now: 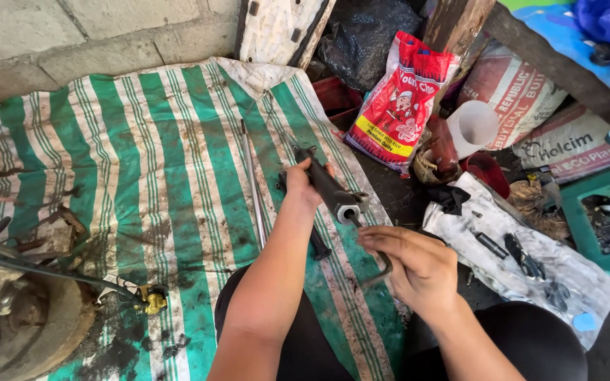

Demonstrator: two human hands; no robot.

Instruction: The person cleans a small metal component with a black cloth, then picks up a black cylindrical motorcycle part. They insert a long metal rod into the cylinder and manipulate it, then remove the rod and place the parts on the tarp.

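Note:
My left hand [303, 185] grips a dark metal tube [333, 190], holding it up with its open round end facing me. My right hand [414, 267] pinches a thin bent metal rod [379, 269] whose tip sits just below the tube's open end. Both hands hover over a dirty green and white striped tarp [142, 162]. A second dark tube [318, 247] lies on the tarp under my left forearm.
A long thin steel rod [251, 185] lies on the tarp. A wheel hub with a cable and brass fitting [151, 300] sits at the lower left. A white cloth with small tools [524, 261] lies at the right, with a red bag [400, 99], sacks and a green crate [601, 212] behind.

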